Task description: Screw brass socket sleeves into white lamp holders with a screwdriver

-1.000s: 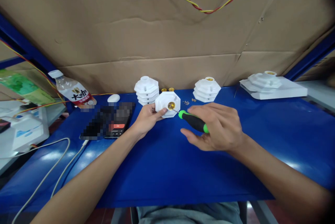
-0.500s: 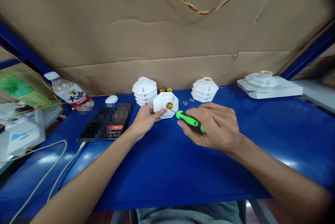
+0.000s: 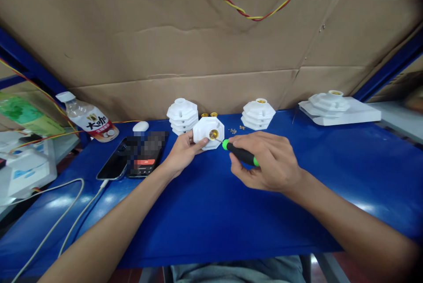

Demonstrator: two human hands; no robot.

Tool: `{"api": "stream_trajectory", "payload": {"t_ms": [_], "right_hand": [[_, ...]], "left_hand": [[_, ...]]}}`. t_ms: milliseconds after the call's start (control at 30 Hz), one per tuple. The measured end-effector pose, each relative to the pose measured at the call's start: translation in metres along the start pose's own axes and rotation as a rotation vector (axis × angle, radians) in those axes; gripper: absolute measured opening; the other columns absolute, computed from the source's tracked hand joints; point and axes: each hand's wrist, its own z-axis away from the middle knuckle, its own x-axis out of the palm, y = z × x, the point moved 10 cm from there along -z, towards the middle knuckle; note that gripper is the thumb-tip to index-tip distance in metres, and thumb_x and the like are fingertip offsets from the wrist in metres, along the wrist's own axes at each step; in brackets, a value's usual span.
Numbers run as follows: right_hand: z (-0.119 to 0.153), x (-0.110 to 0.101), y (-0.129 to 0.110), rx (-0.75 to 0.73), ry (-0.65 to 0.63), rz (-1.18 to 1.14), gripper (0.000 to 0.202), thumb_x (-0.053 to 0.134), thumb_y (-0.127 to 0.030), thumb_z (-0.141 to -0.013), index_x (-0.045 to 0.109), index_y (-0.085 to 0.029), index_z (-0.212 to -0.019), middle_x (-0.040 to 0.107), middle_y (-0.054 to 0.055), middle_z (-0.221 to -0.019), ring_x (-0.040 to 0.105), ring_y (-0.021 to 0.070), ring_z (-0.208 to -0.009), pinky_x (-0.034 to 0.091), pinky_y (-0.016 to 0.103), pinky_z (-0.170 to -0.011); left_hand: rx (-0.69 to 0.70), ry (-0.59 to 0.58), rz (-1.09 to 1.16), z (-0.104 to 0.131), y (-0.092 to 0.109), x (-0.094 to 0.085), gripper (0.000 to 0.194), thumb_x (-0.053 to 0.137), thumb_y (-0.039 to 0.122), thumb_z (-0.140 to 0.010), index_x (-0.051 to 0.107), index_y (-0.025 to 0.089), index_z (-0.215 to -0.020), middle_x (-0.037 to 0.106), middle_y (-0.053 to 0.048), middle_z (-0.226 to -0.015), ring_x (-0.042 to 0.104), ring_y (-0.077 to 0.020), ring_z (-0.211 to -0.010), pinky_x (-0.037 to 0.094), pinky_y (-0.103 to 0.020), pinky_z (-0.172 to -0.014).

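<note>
A white octagonal lamp holder (image 3: 201, 128) with a brass-coloured threaded socket (image 3: 214, 134) is tilted toward me, gripped at its lower left by my left hand (image 3: 183, 150). My right hand (image 3: 269, 159) is closed round a black and green screwdriver (image 3: 243, 154). The screwdriver's thin shaft points left, and its tip is inside the socket; the exact contact point is too small to make out. Just behind the held piece lie two brass rings (image 3: 214, 114). Small screws (image 3: 233, 131) are scattered to its right.
Stacks of white holders stand at the back left (image 3: 182, 113) and back right (image 3: 258, 114); more lie on a white box (image 3: 360, 111) farther right. Two phones (image 3: 114, 159), a white cable (image 3: 81, 221) and a bottle (image 3: 89, 117) are at left. Twisted wire (image 3: 254, 18) hangs above.
My right hand's fingers have shifted on the screwdriver, and its handle has turned, showing more black. The lamp holder stays in my left hand, almost unmoved.
</note>
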Motion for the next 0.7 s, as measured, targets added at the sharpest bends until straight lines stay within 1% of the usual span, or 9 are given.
{"api": "stream_trajectory", "payload": {"t_ms": [67,100,267,367,433,533,600,667,700], "right_hand": [[0.001,0.000,0.003,0.020,0.001,0.012,0.028,0.074,-0.015,-0.089,0.062,-0.020,-0.112,0.082,0.002,-0.092,0.080,0.0198,-0.077,0.066,0.032,-0.074],[0.002,0.001,0.005,0.031,-0.004,0.014,0.028,0.075,-0.016,-0.089,0.061,-0.021,-0.113,0.083,0.003,-0.094,0.080,0.0200,-0.079,0.066,0.031,-0.074],[0.004,0.010,0.008,0.010,-0.139,-0.110,0.037,0.069,-0.017,-0.090,0.058,-0.020,-0.126,0.078,0.013,-0.129,0.081,0.0250,-0.104,0.067,0.035,-0.080],[0.005,0.009,0.010,0.030,-0.148,-0.088,0.033,0.067,-0.014,-0.093,0.059,-0.022,-0.124,0.082,0.006,-0.116,0.081,0.0218,-0.101,0.066,0.033,-0.082],[0.005,0.008,0.013,0.059,-0.121,-0.017,0.026,0.070,-0.018,-0.096,0.062,-0.024,-0.119,0.082,0.002,-0.106,0.081,0.0192,-0.089,0.063,0.029,-0.074],[0.006,0.001,0.018,0.100,-0.010,0.104,0.018,0.076,-0.028,-0.095,0.065,-0.025,-0.110,0.081,-0.002,-0.091,0.077,0.0160,-0.072,0.056,0.026,-0.060],[0.008,-0.005,0.021,0.102,0.080,0.165,0.020,0.081,-0.032,-0.092,0.066,-0.025,-0.105,0.079,-0.004,-0.080,0.074,0.0150,-0.063,0.052,0.026,-0.054],[0.008,-0.005,0.023,0.091,0.098,0.142,0.025,0.082,-0.033,-0.090,0.064,-0.024,-0.106,0.079,-0.002,-0.080,0.075,0.0164,-0.064,0.054,0.026,-0.055],[0.007,-0.002,0.024,0.090,0.070,0.083,0.028,0.081,-0.031,-0.090,0.063,-0.023,-0.110,0.082,0.001,-0.090,0.079,0.0184,-0.072,0.057,0.027,-0.059]], "left_hand": [[0.007,0.005,0.006,0.000,0.002,0.000,0.048,0.088,0.035,-0.087,0.072,0.017,-0.129,0.076,-0.015,-0.129,0.073,-0.0309,-0.117,0.054,-0.053,-0.110],[0.010,0.010,0.011,0.001,0.002,0.000,0.049,0.087,0.035,-0.087,0.072,0.018,-0.130,0.076,-0.015,-0.131,0.072,-0.0309,-0.118,0.054,-0.053,-0.110],[0.026,0.015,0.027,0.001,0.007,0.001,0.051,0.086,0.035,-0.089,0.070,0.019,-0.134,0.075,-0.014,-0.132,0.072,-0.0301,-0.116,0.054,-0.051,-0.108],[0.017,0.017,0.025,0.001,0.006,0.001,0.049,0.086,0.035,-0.089,0.071,0.018,-0.132,0.076,-0.014,-0.130,0.072,-0.0304,-0.116,0.054,-0.051,-0.108],[0.008,0.020,0.031,0.000,0.004,0.001,0.048,0.087,0.035,-0.088,0.072,0.018,-0.130,0.076,-0.014,-0.129,0.071,-0.0306,-0.117,0.053,-0.051,-0.108],[0.016,0.022,0.024,0.000,0.003,0.001,0.048,0.087,0.034,-0.087,0.072,0.017,-0.130,0.076,-0.014,-0.129,0.071,-0.0305,-0.117,0.052,-0.050,-0.109],[0.031,0.025,0.029,0.000,0.004,0.001,0.048,0.086,0.033,-0.087,0.073,0.017,-0.130,0.076,-0.015,-0.130,0.070,-0.0306,-0.119,0.052,-0.050,-0.109],[0.046,0.024,0.041,-0.001,0.005,0.001,0.048,0.085,0.033,-0.088,0.073,0.017,-0.131,0.075,-0.016,-0.133,0.070,-0.0312,-0.121,0.052,-0.051,-0.110],[0.051,0.024,0.042,-0.001,0.005,0.001,0.048,0.085,0.033,-0.088,0.073,0.017,-0.131,0.074,-0.016,-0.134,0.070,-0.0316,-0.121,0.052,-0.051,-0.110]]}}
